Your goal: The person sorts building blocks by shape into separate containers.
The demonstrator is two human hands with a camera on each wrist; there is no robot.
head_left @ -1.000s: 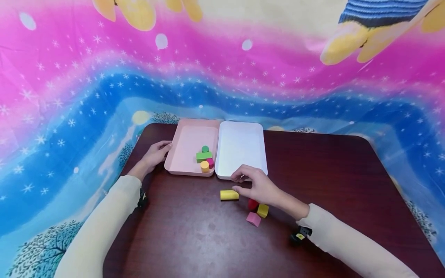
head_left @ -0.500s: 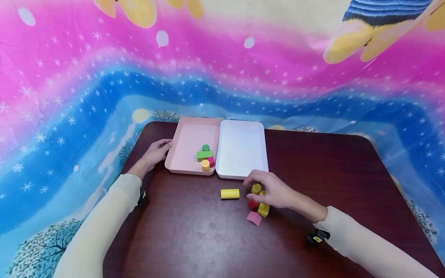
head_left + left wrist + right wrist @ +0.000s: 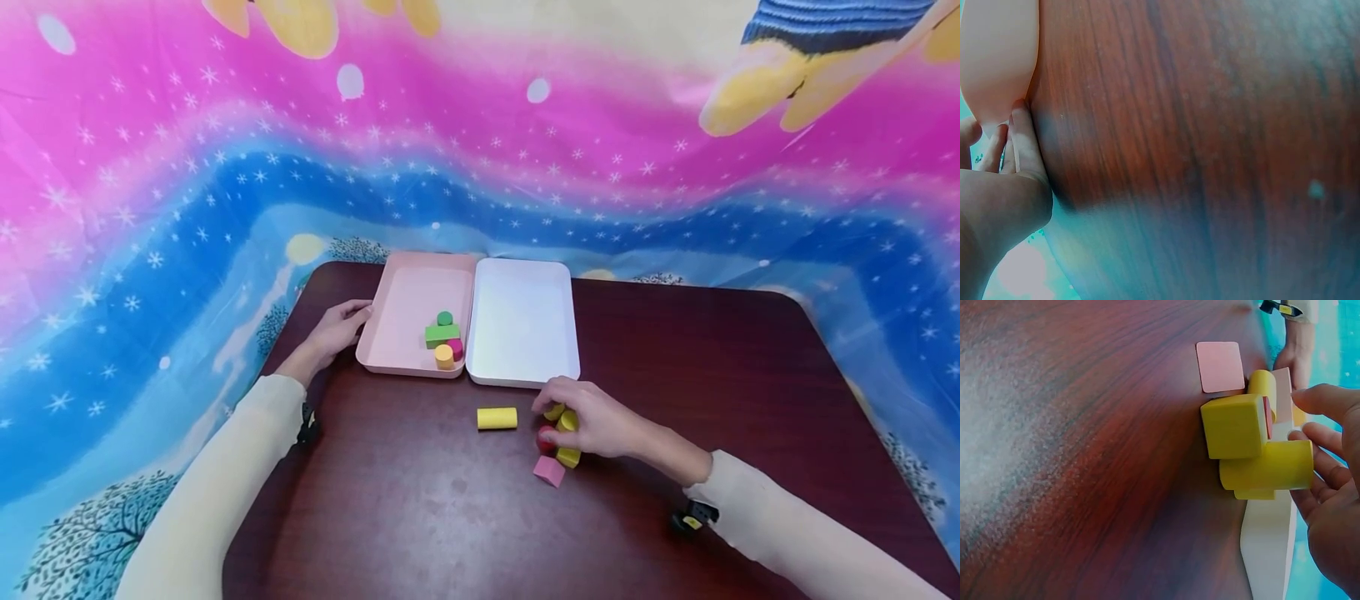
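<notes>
In the head view my left hand (image 3: 333,334) rests with its fingertips at the left edge of the pink tray (image 3: 397,300); in the left wrist view fairly straight fingers (image 3: 1022,134) touch the tray's outer wall (image 3: 1000,56). My right hand (image 3: 592,418) is over a group of blocks, thumb and fingers spread around the red block (image 3: 547,439). Beside it are a yellow cylinder (image 3: 567,421) and a yellow cube (image 3: 1233,427), partly covered by the hand in the head view. A pink block (image 3: 550,471) lies in front. No grip shows in the right wrist view.
The white tray (image 3: 522,321) adjoins the pink one. Inside the pink tray are a green cylinder (image 3: 445,318), a green block (image 3: 442,336), a magenta piece (image 3: 455,348) and an orange cylinder (image 3: 444,357). A yellow cylinder (image 3: 497,418) lies on the table before the trays.
My right hand has moved right and toward the near side, from beside the lone yellow cylinder to the grouped blocks, thumb now at the red one. My left hand has stayed at the tray.
</notes>
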